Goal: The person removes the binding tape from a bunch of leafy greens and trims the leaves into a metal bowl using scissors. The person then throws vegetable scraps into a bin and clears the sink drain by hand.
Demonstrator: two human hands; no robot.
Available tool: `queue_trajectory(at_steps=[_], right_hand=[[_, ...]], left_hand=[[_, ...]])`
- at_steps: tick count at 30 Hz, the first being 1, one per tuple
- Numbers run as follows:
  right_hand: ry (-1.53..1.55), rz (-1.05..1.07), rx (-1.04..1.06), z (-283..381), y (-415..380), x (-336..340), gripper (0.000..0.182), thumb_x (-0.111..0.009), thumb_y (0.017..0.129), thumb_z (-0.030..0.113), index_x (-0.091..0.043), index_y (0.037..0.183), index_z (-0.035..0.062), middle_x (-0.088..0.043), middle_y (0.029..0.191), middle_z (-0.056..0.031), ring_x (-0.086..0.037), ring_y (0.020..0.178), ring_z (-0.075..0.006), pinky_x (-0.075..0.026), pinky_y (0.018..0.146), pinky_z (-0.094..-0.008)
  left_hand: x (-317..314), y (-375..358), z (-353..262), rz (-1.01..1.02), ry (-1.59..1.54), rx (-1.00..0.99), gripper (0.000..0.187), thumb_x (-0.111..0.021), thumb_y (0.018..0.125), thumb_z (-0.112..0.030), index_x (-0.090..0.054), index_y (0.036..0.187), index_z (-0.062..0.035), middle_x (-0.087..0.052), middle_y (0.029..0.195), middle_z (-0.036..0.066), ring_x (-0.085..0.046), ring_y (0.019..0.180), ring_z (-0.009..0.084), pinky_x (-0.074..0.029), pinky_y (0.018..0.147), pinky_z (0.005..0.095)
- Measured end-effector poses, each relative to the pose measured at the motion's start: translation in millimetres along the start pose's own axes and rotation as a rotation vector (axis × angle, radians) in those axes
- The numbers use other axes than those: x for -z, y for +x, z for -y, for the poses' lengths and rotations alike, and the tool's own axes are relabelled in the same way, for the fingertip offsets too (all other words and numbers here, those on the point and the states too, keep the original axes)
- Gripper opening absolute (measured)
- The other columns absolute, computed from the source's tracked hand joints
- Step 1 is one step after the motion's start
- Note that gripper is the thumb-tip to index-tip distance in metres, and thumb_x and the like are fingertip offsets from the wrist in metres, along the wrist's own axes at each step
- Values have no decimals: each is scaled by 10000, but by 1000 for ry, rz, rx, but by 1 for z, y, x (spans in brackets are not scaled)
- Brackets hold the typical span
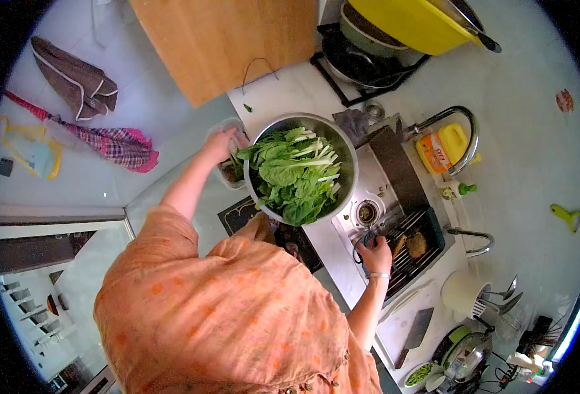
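Observation:
My left hand [220, 146] reaches over a small bin with a clear plastic liner [232, 176], low beside the counter. Its fingers are partly hidden by the liner, so I cannot tell whether they hold anything. Scraps of leaf show inside the bin. Close by on the counter edge, a large steel bowl [350, 167] is heaped with leafy greens [296, 172], their white stems towards the sink. In my right hand [375, 255] is a pair of scissors [358, 252], fingers closed round the dark handles, over the near side of the sink's black drain rack [413, 226].
Beyond the bowl is the steel sink [385, 174] with a curved faucet [475, 141] and a yellow detergent bottle [444, 148]. A cleaver [419, 328] lies on a white board to the right. A stove with a pot and yellow basin [401, 23] stands at the far end.

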State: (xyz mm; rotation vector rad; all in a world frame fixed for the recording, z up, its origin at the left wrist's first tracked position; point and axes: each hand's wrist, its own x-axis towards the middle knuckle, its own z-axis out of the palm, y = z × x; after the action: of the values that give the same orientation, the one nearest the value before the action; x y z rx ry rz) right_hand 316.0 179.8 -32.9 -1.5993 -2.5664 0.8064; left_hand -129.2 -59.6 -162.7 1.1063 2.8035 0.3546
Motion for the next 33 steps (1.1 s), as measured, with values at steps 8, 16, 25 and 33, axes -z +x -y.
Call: queue_trajectory(at_steps=[8, 16, 25, 33], right_hand=[[47, -101, 78, 3, 5, -1, 295, -671, 697, 185, -616, 885, -36, -622, 789, -204, -615, 744, -333, -477, 661, -378], [231, -187, 67, 37, -1, -13, 257, -671, 709, 175, -628, 870, -20, -616, 745, -186, -616, 676, -313, -478, 618, -360], [316, -266, 34, 17, -17, -20, 264, -671, 710, 173, -627, 891, -14, -627, 795, -186, -615, 714, -324, -482, 648, -365], [423, -197, 18, 14, -3, -32, 236, -655, 731, 153, -624, 895, -13, -635, 759, -166, -627, 676, -275, -479, 639, -337]], left_hand=[[72, 40, -160, -32, -559, -306, 167, -513, 769, -57, -649, 864, -82, -619, 868, 129, -582, 829, 305, -464, 741, 394], [-2, 94, -274, 131, 53, -452, 136, -551, 723, -99, -670, 738, -34, -647, 809, 152, -628, 777, 309, -492, 629, 406], [36, 112, -261, 135, -8, -364, 157, -580, 733, -150, -679, 767, -33, -653, 817, 140, -632, 739, 269, -490, 597, 368], [84, 130, -203, 686, -1077, 40, 181, -587, 860, -205, -619, 869, -26, -613, 740, 30, -566, 588, 89, -465, 508, 189]])
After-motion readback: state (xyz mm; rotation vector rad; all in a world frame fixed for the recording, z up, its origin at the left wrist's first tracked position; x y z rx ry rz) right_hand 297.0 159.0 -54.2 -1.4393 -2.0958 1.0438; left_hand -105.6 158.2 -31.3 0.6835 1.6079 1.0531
